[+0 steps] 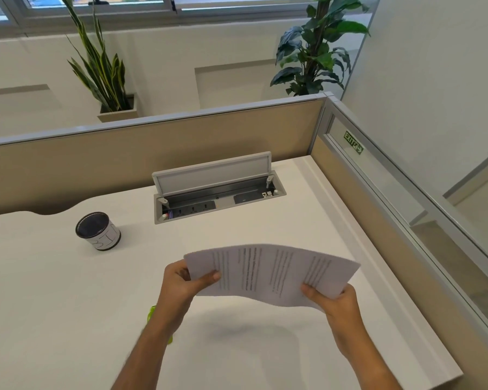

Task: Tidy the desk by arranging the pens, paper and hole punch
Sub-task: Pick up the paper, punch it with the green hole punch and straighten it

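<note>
- Both hands held a sheaf of printed paper (pixel 271 270) up off the white tabletop (pixel 68 305), its shadow on the surface below.
- Left hand (pixel 181 282): fingers pinched the paper's left edge, thumb (pixel 209 277) on top, the other fingers hidden behind the sheets.
- Right hand (pixel 335 302): fingers pinched the paper's lower right corner, thumb (pixel 312 292) on top, the rest curled underneath.
- Paper spanned the gap between the two sets of fingers, bowed upward in the middle, lines of text facing the camera; print blurred, unreadable.
- Cylindrical pen cup (pixel 97 231), dark inside with a white wrap bearing black marks, stood upright on the tabletop well to the left of and beyond the left fingers; could not tell whether anything was in it.
- A yellow-green item (pixel 152 311) lay on the tabletop just behind the left wrist, mostly hidden by the forearm; could not tell what it was.
- Recessed socket box (pixel 217 198) with its grey lid propped open sat in the tabletop beyond the fingers, past the paper's far edge.
- Beige partition (pixel 124 153) ran along the far side and the right side of the tabletop, well beyond the right fingers.
- Two potted plants (pixel 104 66) stood behind the partition.
</note>
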The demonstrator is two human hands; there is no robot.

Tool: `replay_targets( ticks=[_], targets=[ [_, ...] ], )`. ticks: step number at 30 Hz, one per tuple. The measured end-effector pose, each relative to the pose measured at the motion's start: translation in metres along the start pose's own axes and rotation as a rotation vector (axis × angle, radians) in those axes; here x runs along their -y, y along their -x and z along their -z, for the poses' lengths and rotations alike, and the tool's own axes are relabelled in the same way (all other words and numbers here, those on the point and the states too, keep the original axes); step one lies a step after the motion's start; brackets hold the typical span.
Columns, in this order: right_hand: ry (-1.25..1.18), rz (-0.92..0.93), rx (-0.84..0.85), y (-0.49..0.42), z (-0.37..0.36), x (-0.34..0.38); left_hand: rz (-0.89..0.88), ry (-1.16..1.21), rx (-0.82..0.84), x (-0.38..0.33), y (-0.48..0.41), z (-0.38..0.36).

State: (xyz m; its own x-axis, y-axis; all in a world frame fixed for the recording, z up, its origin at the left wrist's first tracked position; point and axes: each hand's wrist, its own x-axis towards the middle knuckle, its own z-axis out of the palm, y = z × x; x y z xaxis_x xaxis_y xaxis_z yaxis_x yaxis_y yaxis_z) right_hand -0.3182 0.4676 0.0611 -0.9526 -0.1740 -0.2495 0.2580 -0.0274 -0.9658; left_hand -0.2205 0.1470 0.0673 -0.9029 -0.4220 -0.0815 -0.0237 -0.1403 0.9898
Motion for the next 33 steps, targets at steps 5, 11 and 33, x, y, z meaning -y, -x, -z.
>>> replay_targets(
  ticks=[5,11,33],
  targets=[
    [0.036,-0.023,-0.055,-0.007,0.0,-0.016,0.055,-0.107,-0.016,0.023,0.0,-0.008],
    [0.103,-0.219,-0.209,-0.002,-0.006,-0.081,0.258,-0.221,-0.097,0.089,0.023,-0.021],
    [0.676,0.49,-0.104,0.014,0.056,0.017,-0.15,-0.719,0.005,0.005,0.016,0.003]
  ],
)
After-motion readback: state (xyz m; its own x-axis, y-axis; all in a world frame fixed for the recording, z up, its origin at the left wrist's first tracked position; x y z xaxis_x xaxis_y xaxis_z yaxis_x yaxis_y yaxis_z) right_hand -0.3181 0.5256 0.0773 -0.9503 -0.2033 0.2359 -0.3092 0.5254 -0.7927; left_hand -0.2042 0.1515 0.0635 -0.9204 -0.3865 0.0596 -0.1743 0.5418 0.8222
